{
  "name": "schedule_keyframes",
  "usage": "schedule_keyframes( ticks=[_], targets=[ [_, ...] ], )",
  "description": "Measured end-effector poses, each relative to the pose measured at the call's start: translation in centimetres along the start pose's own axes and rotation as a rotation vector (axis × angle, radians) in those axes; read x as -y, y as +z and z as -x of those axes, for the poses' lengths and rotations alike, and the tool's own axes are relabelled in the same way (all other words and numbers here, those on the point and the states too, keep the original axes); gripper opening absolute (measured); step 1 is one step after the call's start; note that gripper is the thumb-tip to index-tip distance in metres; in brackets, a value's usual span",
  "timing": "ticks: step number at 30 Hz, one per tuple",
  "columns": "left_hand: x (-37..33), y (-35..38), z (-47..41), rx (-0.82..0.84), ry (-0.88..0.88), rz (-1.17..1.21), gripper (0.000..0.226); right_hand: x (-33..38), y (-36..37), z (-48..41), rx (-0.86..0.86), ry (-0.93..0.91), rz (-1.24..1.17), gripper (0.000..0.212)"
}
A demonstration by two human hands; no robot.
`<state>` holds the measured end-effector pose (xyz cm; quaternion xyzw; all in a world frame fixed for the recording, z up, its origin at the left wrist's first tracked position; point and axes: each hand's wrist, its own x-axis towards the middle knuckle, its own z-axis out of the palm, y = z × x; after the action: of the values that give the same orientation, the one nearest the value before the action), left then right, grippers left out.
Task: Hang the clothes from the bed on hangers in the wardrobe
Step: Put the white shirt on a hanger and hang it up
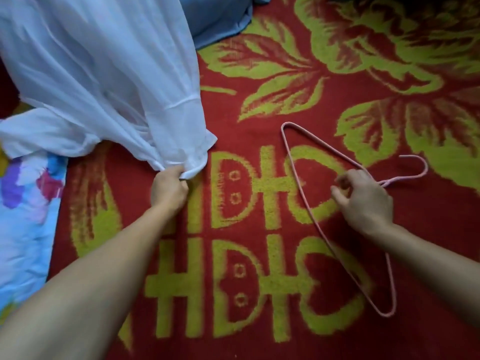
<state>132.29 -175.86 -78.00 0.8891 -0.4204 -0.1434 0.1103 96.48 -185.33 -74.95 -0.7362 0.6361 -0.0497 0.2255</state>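
The white garment (104, 74) lies at the left of the bed, bunched and partly lifted off the red-and-yellow blanket (259, 333). The left hand (168, 188) has its fingers curled tight round a gathered edge of it, near the middle of the bed.

It looks thin and half sheer, so I'd judge it very light, limp and a bit slippery. It will sag and slide wherever it isn't held. The collar or shoulder seams would be the better hold for threading.

The pink hanger (306, 198) lies flat on the blanket to the right, hook pointing right. It is thin wire, light and springy, and probably best taken at the neck under the hook. The right hand (363, 201) is over that neck with fingers loosely bent, but I cannot tell whether it grips the wire.

I count 1 hanger, 1 white garment and 1 blue-grey cloth (218, 19) at the far edge, possibly another garment. 1 flowered sheet (26, 203) is at the left.
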Motion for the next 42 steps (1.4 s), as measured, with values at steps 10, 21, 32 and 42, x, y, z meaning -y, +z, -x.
schedule_keyframes(
  ticks=[10, 21, 32, 42],
  targets=[
    [2.7, -15.3, 11.1, 0.100, 0.062, 0.401, 0.017, 16.6, 0.2, 5.8, 0.269, -0.566, -0.017, 0.051],
    [-1.3, -30.8, 27.7, 0.089, 0.034, 0.738, 0.025, 24.5, -7.6, 18.2, 0.490, -0.758, -0.361, 0.017],
    [-1.2, -44.2, 40.3, -0.063, 0.044, 0.812, 0.033, 24.1, -27.6, 28.8, 0.407, -0.848, -0.308, 0.049],
    [1.5, -56.8, 59.3, -0.141, 0.202, 0.928, 0.017, 19.5, -39.6, 45.0, 0.058, -0.716, -0.418, 0.028]
  ],
)
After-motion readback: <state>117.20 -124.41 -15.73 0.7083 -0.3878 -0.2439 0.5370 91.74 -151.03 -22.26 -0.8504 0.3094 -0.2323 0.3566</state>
